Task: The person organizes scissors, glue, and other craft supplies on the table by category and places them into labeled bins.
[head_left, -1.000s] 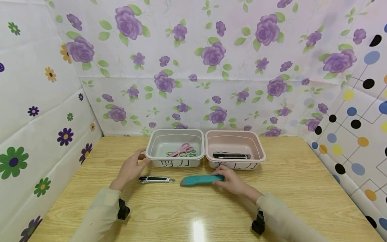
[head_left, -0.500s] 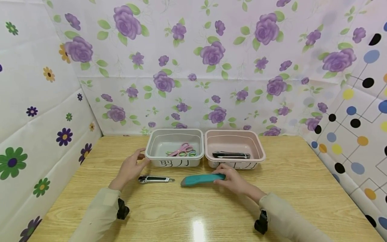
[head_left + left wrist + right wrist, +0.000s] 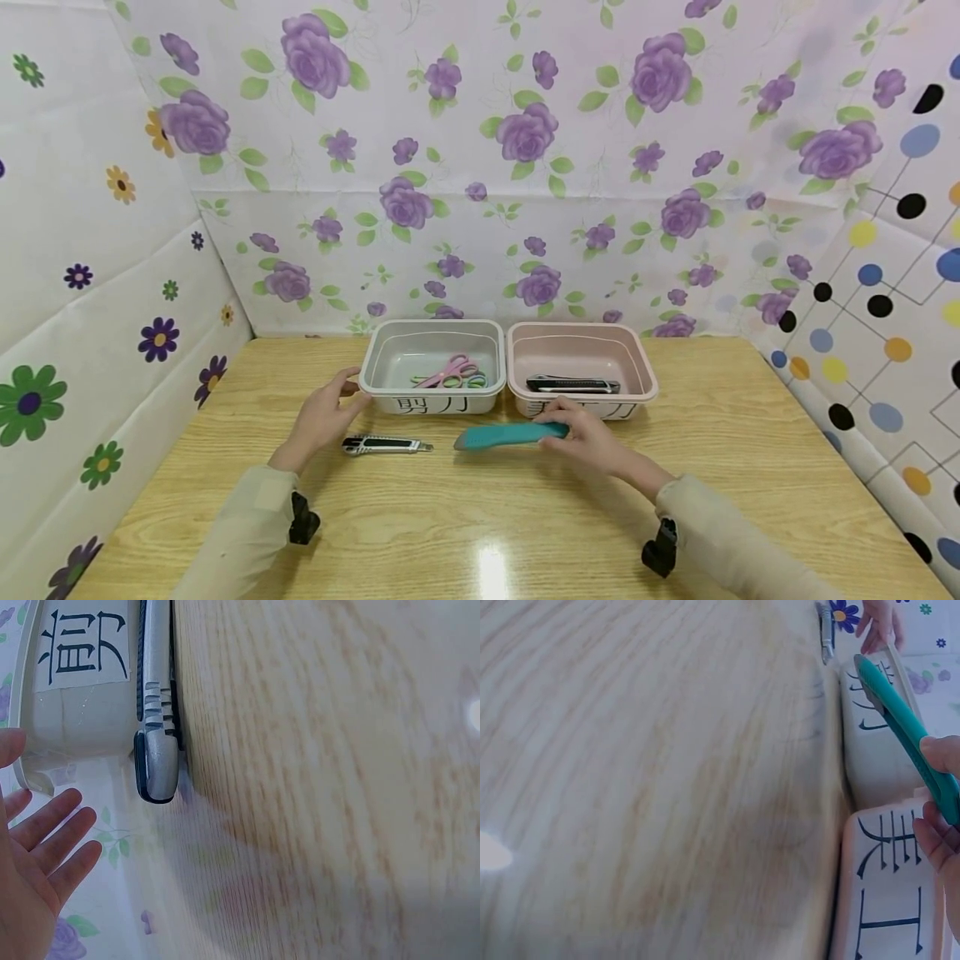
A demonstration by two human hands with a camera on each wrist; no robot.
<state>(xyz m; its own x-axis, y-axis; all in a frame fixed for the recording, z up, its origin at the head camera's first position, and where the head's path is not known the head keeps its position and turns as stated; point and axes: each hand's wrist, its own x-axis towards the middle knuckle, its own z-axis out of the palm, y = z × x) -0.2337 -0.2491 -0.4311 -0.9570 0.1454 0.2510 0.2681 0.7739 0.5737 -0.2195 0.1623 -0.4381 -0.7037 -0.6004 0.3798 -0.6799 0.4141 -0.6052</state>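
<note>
My right hand [image 3: 588, 437] pinches one end of a teal utility knife [image 3: 502, 435] with a grey tip, between thumb and fingers. In the right wrist view the teal knife [image 3: 904, 724] is lifted off the table, its tip pointing away toward the grey bin. My left hand [image 3: 321, 417] has its fingers loosely extended at the left front corner of the grey bin [image 3: 382, 392], thumb and fingertips right by the rim. A silver and black utility knife [image 3: 386, 445] lies on the table just in front of that bin, beside the left hand.
Inside the grey bin lie pink scissors [image 3: 453, 371] and green-handled ones. A pink bin [image 3: 645, 375] stands against its right side, with a dark utility knife [image 3: 573, 384] inside. Both bins carry black-lettered labels. Flowered cloth [image 3: 465, 208] rises behind the wooden table [image 3: 420, 525].
My right hand has raised the teal utility knife and carried it slightly right, toward the pink bin. My left hand has stayed at the grey bin's corner.
</note>
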